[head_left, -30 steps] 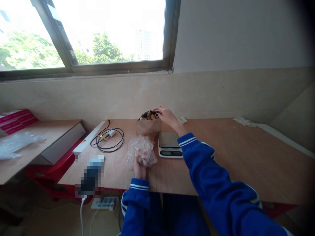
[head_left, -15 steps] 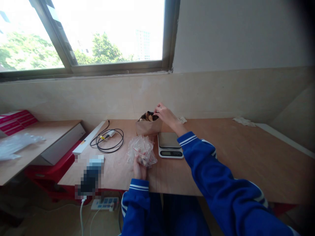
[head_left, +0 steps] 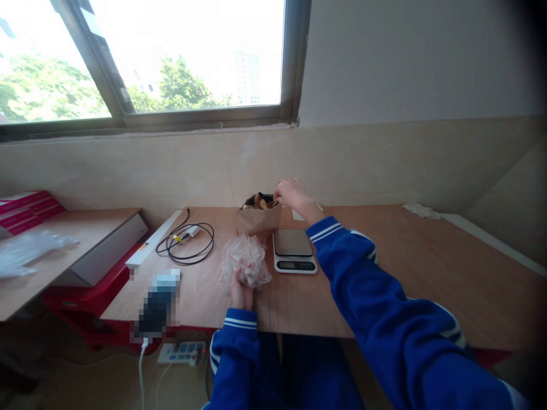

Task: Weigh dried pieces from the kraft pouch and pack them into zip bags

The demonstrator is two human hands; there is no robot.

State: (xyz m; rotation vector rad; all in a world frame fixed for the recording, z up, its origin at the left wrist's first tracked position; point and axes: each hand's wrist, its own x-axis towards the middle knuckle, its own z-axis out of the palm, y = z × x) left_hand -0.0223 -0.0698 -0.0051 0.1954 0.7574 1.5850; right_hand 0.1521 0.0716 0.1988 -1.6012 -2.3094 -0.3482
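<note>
My left hand [head_left: 241,289] is closed around clear zip bags [head_left: 245,259] with red seal lines, held low over the table's front half. Behind them stands an open brown paper bag [head_left: 258,220], with brown dried pieces [head_left: 261,201] showing at its mouth. At the bag's right rim is my right hand [head_left: 292,192], its fingers bent together and pointing down. Whatever those fingertips may hold is too small to make out. A white kitchen scale [head_left: 294,250] with a bare metal plate lies below my right wrist, right of the zip bags.
A coiled black cable [head_left: 186,244] lies left on the wooden table [head_left: 384,273]. A blurred-out phone [head_left: 157,302] on a white cord rests at the front left edge. A crumpled white cloth [head_left: 421,211] lies far right. Beyond a gap, another table [head_left: 98,225] carries plastic film.
My right hand has shifted slightly right, from over the paper bag's mouth to its right rim. My left hand and the zip bags stay nearly in place.
</note>
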